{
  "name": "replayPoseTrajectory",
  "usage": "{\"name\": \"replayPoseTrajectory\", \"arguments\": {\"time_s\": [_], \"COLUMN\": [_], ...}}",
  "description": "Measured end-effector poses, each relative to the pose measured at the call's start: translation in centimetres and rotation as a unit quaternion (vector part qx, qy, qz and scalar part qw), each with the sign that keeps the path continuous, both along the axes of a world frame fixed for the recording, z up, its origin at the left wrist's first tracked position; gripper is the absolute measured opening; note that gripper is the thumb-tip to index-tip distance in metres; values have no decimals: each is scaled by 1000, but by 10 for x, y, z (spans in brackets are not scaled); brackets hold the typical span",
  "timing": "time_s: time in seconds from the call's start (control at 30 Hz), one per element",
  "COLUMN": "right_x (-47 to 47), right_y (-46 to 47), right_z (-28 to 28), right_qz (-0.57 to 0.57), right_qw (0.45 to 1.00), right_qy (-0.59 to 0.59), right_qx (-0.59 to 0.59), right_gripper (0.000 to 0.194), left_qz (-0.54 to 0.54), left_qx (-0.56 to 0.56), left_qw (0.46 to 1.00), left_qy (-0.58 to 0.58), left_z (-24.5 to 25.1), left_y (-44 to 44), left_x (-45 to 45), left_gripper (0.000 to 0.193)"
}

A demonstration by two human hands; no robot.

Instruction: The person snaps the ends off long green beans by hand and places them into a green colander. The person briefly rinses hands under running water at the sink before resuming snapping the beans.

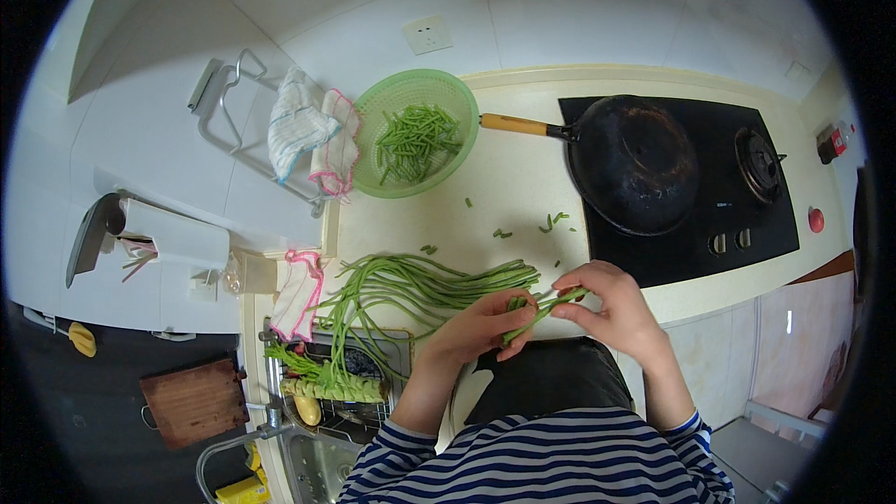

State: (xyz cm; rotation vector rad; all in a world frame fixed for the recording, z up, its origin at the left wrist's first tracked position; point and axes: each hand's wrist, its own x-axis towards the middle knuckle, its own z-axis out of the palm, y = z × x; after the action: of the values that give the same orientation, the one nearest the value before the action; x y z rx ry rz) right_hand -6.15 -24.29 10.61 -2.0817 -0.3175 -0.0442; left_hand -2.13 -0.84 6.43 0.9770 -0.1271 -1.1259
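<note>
Close to the counter's front edge, my left hand point(500, 322) grips several short lengths of green long bean point(516, 304). A longer piece of bean point(542, 317) runs from its fingers to my right hand point(610, 301), which pinches the other end between thumb and fingers. Just left of and behind my hands lies a bundle of whole long beans point(448, 283), its thin ends trailing over the sink's edge. Farther back, a green plastic colander point(364, 171) holds many cut bean pieces point(416, 143). A few stray bean bits point(502, 233) are scattered on the pale counter point(448, 224).
An upturned black wok point(633, 164) with a wooden handle point(514, 124) rests on the gas hob point(728, 224) at right. Cloths point(301, 129) hang on a metal rack point(231, 119). Left stands the sink point(308, 462), with a celtuce stem point(336, 388) on a wire rack.
</note>
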Motion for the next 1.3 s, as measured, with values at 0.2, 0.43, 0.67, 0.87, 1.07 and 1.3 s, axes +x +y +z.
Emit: {"name": "replayPoseTrajectory", "arguments": {"time_s": [0.2,0.43,0.67,0.87,1.07,1.3], "right_x": [2,4,3,-2,-5,-1], "right_y": [-15,-5,4,17,31,25], "right_z": [-6,-7,-11,-11,-4,4], "right_qz": [-25,-38,-65,-47,-15,45], "right_qw": [999,999,995,995,998,991], "right_qy": [29,-22,-44,-48,-59,-106], "right_qx": [15,-26,-61,-71,-29,-70], "right_gripper": [10,11,10,8,11,10], "left_qz": [2,-3,71,193,283,-5], "left_qx": [9,60,118,189,134,18], "left_qw": [1000,997,986,943,949,999], "left_qy": [-9,-46,-96,-195,-35,-37], "left_z": [2,-1,-14,-21,-25,-15], "left_y": [-1,-5,-8,-19,-19,-13], "left_x": [-7,-7,-18,-19,-1,0], "left_gripper": [23,24,25,20,35,41]}}
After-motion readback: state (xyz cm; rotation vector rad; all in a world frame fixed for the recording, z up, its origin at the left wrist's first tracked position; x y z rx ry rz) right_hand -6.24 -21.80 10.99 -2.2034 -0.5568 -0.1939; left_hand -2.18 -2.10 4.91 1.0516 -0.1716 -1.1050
